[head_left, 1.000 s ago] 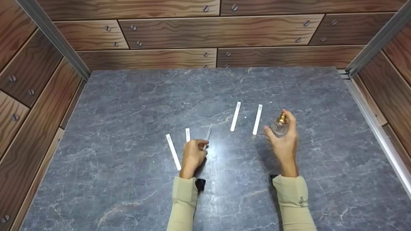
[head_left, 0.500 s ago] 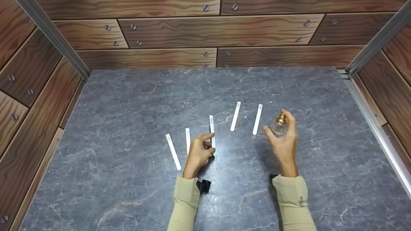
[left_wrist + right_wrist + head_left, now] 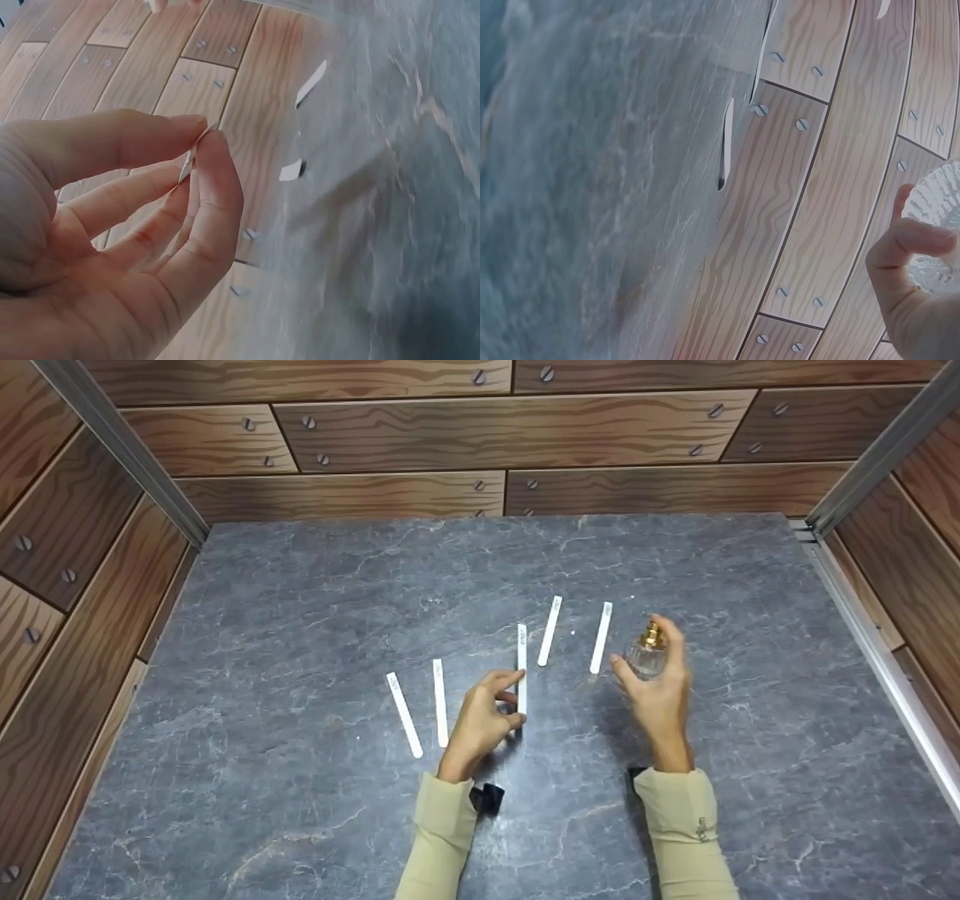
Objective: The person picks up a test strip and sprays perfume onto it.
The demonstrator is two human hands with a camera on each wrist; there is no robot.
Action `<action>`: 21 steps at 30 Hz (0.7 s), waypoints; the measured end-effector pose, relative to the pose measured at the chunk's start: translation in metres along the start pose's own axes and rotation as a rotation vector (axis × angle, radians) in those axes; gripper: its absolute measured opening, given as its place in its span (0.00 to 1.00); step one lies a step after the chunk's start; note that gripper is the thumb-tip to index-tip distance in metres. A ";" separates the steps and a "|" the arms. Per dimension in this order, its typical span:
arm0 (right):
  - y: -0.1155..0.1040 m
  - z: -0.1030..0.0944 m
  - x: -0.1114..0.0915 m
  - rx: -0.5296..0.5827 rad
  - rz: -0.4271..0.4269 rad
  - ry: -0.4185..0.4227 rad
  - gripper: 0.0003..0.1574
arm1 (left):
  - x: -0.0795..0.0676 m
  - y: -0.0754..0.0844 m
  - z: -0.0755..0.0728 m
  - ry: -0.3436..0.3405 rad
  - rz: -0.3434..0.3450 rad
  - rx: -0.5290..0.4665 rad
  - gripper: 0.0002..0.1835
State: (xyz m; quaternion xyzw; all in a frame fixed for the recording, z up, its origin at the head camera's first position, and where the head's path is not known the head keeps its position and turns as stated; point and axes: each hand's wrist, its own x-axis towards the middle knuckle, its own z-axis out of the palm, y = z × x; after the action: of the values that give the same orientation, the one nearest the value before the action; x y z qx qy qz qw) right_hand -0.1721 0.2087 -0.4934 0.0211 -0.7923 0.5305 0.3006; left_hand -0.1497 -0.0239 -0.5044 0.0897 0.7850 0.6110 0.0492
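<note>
My left hand (image 3: 484,720) pinches a white perfume test strip (image 3: 522,652) by its long sides, with the printed end pointing away from me. In the left wrist view this strip (image 3: 187,161) shows nearly edge-on between thumb and fingertips. My right hand (image 3: 664,701) grips a clear ribbed glass perfume bottle (image 3: 646,660), the index finger on its gold spray top (image 3: 652,634). Ribbed glass of the bottle (image 3: 934,206) fills the right edge of the right wrist view, and its top is out of that frame.
Two more strips lie left of my left hand, an outer strip (image 3: 405,716) and an inner strip (image 3: 440,701). Between my hands, farther back, are another pair, a nearer strip (image 3: 550,630) and a right-hand strip (image 3: 601,637). Wood-patterned panels (image 3: 480,435) bound the grey marbled table (image 3: 337,585).
My left hand has moved right with its strip, which has turned from edge-on to show its white face. The inner left strip is uncovered. My right hand has barely shifted left with the bottle.
</note>
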 end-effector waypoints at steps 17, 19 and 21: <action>0.000 0.003 -0.002 -0.005 -0.041 -0.054 0.43 | -0.001 0.004 0.018 0.011 0.144 0.095 0.32; 0.000 0.003 -0.002 -0.006 -0.044 -0.066 0.43 | -0.001 0.007 0.019 0.015 0.153 0.082 0.31; 0.000 0.003 -0.002 -0.011 -0.047 -0.072 0.43 | -0.001 0.007 0.021 0.011 0.160 0.078 0.31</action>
State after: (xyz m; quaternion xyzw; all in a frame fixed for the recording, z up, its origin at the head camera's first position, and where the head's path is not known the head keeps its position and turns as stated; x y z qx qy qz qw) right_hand -0.1719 0.2060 -0.4952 0.0570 -0.8048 0.5179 0.2842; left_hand -0.1446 -0.0024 -0.5024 0.1505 0.7989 0.5823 -0.0076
